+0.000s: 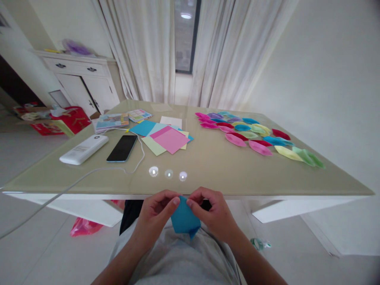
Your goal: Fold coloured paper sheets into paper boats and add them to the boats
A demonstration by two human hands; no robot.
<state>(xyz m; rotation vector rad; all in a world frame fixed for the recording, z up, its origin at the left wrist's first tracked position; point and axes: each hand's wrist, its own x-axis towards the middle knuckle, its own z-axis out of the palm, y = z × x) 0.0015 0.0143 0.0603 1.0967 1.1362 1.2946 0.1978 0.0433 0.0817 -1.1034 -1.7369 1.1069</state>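
A blue sheet of folding paper, partly folded, is held over my lap just in front of the table's near edge. My left hand pinches its upper left corner between thumb and fingers. On the other side, my right hand grips the upper right corner the same way. A darker blue flap sticks out at the paper's lower right. Beyond, on the table, lies a loose pile of square paper sheets, with a pink sheet on top.
Several folded, leaf-shaped paper pieces lie in rows at the table's right. A white power bank, a black-screened phone, a white cable and booklets occupy its left. The glass-topped table reflects lights.
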